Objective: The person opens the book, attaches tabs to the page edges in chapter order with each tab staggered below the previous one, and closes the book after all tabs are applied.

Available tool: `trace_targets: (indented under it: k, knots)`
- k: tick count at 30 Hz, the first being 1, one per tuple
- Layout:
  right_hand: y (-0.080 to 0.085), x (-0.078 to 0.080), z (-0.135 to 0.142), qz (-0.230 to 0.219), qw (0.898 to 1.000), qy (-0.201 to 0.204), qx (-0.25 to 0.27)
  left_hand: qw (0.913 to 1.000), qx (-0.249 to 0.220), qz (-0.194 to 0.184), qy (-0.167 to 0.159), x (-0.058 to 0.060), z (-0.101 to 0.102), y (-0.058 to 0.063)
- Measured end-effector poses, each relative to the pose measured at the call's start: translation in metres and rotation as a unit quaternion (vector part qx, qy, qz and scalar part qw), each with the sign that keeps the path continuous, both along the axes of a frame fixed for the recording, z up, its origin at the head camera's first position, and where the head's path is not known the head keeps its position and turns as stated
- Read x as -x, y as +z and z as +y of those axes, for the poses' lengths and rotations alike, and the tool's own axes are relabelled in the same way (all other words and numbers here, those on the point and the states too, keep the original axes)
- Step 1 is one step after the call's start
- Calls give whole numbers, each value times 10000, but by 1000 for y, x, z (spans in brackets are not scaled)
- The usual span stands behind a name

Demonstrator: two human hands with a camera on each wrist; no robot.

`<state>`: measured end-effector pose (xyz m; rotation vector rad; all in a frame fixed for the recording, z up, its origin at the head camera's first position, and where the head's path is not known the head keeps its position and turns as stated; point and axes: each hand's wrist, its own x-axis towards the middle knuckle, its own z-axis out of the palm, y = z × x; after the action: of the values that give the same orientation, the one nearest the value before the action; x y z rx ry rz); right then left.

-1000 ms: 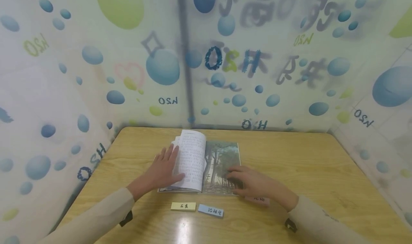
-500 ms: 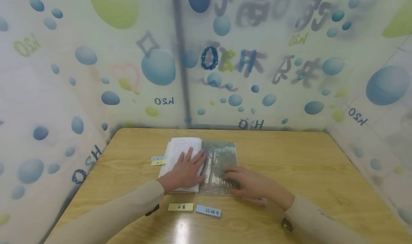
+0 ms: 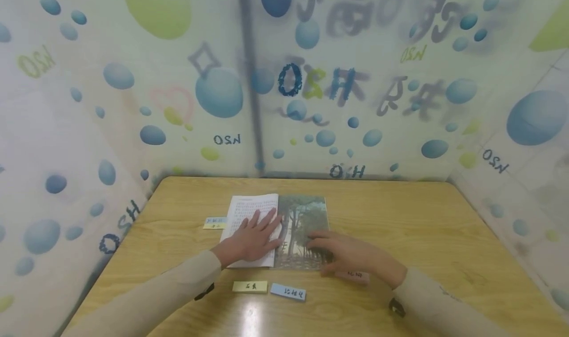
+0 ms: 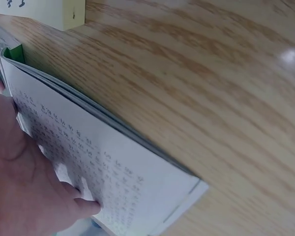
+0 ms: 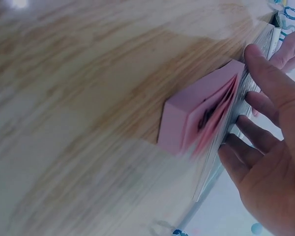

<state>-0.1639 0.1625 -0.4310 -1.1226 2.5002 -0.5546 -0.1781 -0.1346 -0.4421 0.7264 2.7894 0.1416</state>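
An open book [image 3: 243,204] lies on the table, printed text on its left page and a picture of trees [image 3: 306,211] on its right. My left hand [image 3: 255,240] rests spread on the text page, fingertips reaching the fold. In the left wrist view the printed page [image 4: 103,147] lies beneath the palm. Over the lower right corner of the picture page, my right hand [image 3: 344,253] rests with loosely bent fingers, fingertips on the page in the right wrist view. A pink sticky-note pad [image 5: 201,113] sits beside it, partly under that hand in the head view.
Blue [image 3: 215,220] and yellow sticky notes [image 3: 215,226] poke out past the book's left edge. A yellow pad [image 3: 250,287] and a blue pad [image 3: 288,292], both with handwriting, lie in front of the book. A patterned wall [image 3: 378,109] stands behind the wooden table [image 3: 400,213].
The lifted left pages have come down flat, uncovering the sticky notes at the left edge. My left hand has moved right, onto the text page near the fold. My right hand has hardly moved.
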Motion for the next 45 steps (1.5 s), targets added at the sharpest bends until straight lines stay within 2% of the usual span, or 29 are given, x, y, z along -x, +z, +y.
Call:
trace_targets:
  k: [7, 12, 25, 28, 30, 34, 37, 41, 45]
  knots:
    - [-1, 2, 4, -2, 9998, 137, 172, 9997, -239, -87, -12, -4, -7, -1]
    - [-1, 4, 6, -64, 9996, 174, 195, 9996, -238, -146, 4, -6, -12, -2]
    - [2, 3, 7, 209, 9994, 275, 54, 9996, -264, -102, 65, -11, -26, -8]
    - [3, 2, 6, 301, 9990, 309, 95, 9995, -226, -170, 146, -11, -29, -8]
    - [3, 1, 6, 304, 9990, 288, 136, 9990, -359, -213, 171, -12, -29, -5]
    - [1, 1, 7, 320, 9992, 171, 169, 9977, -608, -231, 173, -14, -28, 1]
    - [-1, 3, 6, 501, 9983, 156, 250, 9971, -735, -166, 129, -15, -24, 4]
    - [-2, 7, 5, 837, 9958, 190, 306, 9959, -902, 64, -13, -16, -16, 6]
    - [-1, 11, 4, 953, 9950, 126, 288, 9960, -816, 248, -254, -17, -3, 8]
